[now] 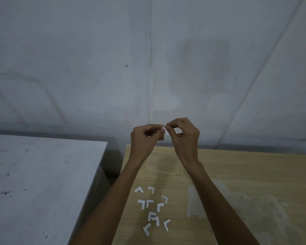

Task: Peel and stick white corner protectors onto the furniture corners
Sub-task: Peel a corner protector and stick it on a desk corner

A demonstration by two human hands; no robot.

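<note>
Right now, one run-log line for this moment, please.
left hand: pinches corner protector | right hand: pinches same protector | spare protectors: on wooden table

A pale rectangular wooden tabletop (245, 177) stands on the right, and a grey-white flat-topped table (42, 174) stands to its left, with a gap between them. A grey plastered wall (148, 59) rises behind both. On the wooden tabletop, near its left edge, lie scattered white L-shaped corner protectors (141, 201), between the person's two forearms. Behind them, toward the far edge, lies a clear square plastic tray (164, 172). Well to the right of the scatter lies a small clear scrap (283, 203). Above the far edge, the left hand (145, 137) and the right hand (184, 133) meet side by side, pinching a small white piece (165, 131) between them.
</note>
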